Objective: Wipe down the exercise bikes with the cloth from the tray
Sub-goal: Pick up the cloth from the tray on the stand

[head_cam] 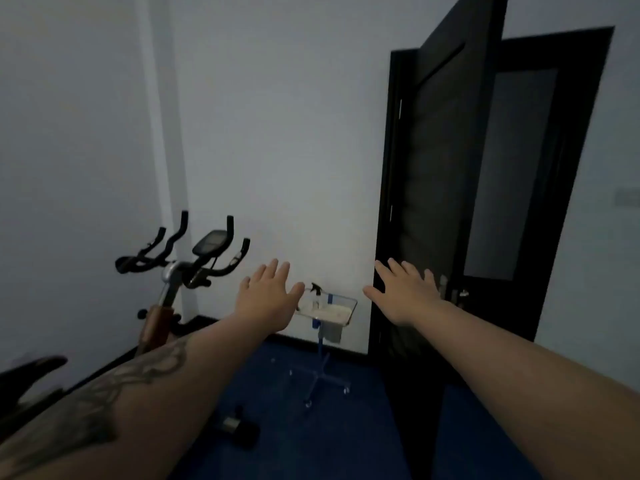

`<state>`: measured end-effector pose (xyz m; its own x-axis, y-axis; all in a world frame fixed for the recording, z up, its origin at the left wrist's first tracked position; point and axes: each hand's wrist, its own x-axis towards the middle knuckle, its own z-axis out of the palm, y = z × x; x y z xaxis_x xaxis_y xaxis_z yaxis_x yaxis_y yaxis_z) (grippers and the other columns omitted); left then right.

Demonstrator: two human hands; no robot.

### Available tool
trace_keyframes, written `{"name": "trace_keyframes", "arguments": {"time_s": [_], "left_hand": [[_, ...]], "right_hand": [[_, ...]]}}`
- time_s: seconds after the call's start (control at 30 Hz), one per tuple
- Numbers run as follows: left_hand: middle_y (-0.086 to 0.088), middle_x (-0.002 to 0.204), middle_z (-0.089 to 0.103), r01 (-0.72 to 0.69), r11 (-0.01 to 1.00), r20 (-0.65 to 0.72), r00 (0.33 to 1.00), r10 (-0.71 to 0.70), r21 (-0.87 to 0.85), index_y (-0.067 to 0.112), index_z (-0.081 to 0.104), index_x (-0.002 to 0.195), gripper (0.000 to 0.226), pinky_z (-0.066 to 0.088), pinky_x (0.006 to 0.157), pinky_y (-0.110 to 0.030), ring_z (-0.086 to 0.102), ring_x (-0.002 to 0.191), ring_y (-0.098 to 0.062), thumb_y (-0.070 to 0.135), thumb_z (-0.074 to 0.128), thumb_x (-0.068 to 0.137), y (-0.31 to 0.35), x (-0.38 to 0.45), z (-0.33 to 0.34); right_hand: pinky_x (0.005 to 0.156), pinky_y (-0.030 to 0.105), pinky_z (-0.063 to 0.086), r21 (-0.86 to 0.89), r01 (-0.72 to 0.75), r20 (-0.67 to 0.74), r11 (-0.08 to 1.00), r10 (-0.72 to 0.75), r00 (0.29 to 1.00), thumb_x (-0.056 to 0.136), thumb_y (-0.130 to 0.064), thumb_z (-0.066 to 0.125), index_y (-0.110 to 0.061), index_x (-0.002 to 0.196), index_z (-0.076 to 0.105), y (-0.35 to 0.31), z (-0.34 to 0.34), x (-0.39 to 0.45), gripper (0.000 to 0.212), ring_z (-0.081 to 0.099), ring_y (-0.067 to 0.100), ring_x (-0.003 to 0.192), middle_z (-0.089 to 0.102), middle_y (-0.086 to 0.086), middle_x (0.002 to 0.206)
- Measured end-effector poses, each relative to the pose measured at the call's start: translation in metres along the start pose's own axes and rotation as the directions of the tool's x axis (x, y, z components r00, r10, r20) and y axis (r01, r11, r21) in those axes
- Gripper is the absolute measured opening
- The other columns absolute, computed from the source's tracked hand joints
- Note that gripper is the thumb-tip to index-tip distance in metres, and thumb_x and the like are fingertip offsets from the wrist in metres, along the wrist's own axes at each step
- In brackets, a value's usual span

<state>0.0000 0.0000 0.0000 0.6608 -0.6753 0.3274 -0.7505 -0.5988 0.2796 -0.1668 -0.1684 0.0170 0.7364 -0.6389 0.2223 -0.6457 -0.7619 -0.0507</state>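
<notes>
An exercise bike [180, 268] with black handlebars and a small console stands at the left by the white wall. A clear tray [348, 303] on a wheeled stand sits against the far wall, between my hands. On it lies a pale cloth [334, 311] beside a spray bottle [316, 292] with a black trigger. My left hand [266, 299] is stretched forward with straight, spread fingers, holding nothing; its thumb overlaps the tray's left edge in the view. My right hand [405, 292] is likewise spread and empty, in front of the dark door.
A dark door [446, 168] stands open at the right of the tray in a black frame. The floor [346, 427] is blue. A bike pedal [239, 427] shows low in the middle and a dark saddle [27, 375] at the lower left.
</notes>
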Motion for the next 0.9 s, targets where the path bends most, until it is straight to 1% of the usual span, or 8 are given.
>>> {"name": "trace_keyframes", "arguments": {"time_s": [0.1,0.2,0.4,0.6,0.7,0.8,0.9], "left_hand": [[0.001,0.164,-0.001,-0.004,0.999,0.068,0.998,0.001,0.054,0.023,0.005,0.154,0.066,0.005,0.120,-0.044,0.000,0.150,-0.021,0.054,0.020,0.098,0.004,0.001,0.033],[0.001,0.164,0.000,0.006,0.998,0.101,0.995,-0.011,0.058,0.023,0.006,0.154,0.065,0.005,0.120,-0.043,0.000,0.150,-0.020,0.054,0.021,0.098,-0.001,0.010,0.063],[0.000,0.164,-0.001,0.016,0.998,0.151,0.988,-0.026,0.066,0.023,0.005,0.154,0.066,0.005,0.121,-0.044,0.000,0.150,-0.021,0.053,0.021,0.098,-0.023,0.063,0.121],[0.000,0.164,0.001,-0.020,0.998,0.182,0.983,0.008,0.067,0.022,0.005,0.155,0.065,0.005,0.120,-0.043,0.000,0.150,-0.020,0.052,0.022,0.099,-0.071,0.157,0.193],[0.001,0.164,0.000,-0.034,0.998,0.248,0.969,0.019,0.059,0.023,0.005,0.154,0.065,0.003,0.121,-0.043,-0.001,0.150,-0.019,0.051,0.024,0.099,-0.098,0.204,0.228],[0.001,0.164,-0.001,-0.050,0.995,0.292,0.956,0.022,0.089,0.023,0.004,0.154,0.065,0.003,0.121,-0.042,-0.003,0.150,-0.019,0.052,0.024,0.099,-0.121,0.249,0.260],[0.001,0.164,-0.001,-0.043,0.997,0.340,0.940,0.016,0.071,0.023,0.005,0.154,0.065,0.005,0.122,-0.043,-0.002,0.150,-0.019,0.052,0.023,0.099,-0.132,0.283,0.287]], "right_hand": [[0.116,0.052,-0.001,-0.059,0.013,0.071,0.998,-0.009,0.997,0.095,-0.061,0.016,-0.027,0.151,-0.001,0.010,0.028,0.006,0.068,-0.001,0.024,0.146,-0.003,0.000,0.160],[0.115,0.052,-0.001,-0.062,0.022,0.117,0.998,-0.014,0.993,0.095,-0.059,0.017,-0.026,0.151,0.000,0.016,0.054,0.020,0.068,-0.001,0.024,0.146,-0.002,0.000,0.161],[0.115,0.052,-0.001,-0.080,0.053,0.188,0.995,-0.037,0.981,0.095,-0.059,0.017,-0.026,0.151,0.001,0.011,0.112,0.082,0.067,-0.001,0.025,0.146,-0.002,0.001,0.160],[0.116,0.053,-0.001,-0.080,0.031,0.261,0.996,-0.009,0.965,0.096,-0.056,0.014,-0.025,0.151,0.000,-0.006,0.192,0.184,0.065,0.000,0.026,0.146,-0.001,0.000,0.160],[0.116,0.052,-0.001,-0.055,-0.001,0.313,0.998,0.018,0.950,0.096,-0.055,0.013,-0.024,0.152,0.002,-0.015,0.227,0.231,0.064,0.001,0.026,0.146,0.001,0.000,0.160],[0.116,0.051,-0.001,-0.044,-0.024,0.330,0.999,0.038,0.943,0.097,-0.057,0.013,-0.025,0.152,0.002,-0.020,0.257,0.269,0.064,0.000,0.025,0.146,0.000,0.001,0.161],[0.116,0.050,-0.002,-0.017,-0.051,0.367,0.999,0.054,0.929,0.097,-0.057,0.013,-0.025,0.152,0.003,-0.017,0.281,0.296,0.065,-0.001,0.024,0.146,0.000,0.001,0.160]]}}
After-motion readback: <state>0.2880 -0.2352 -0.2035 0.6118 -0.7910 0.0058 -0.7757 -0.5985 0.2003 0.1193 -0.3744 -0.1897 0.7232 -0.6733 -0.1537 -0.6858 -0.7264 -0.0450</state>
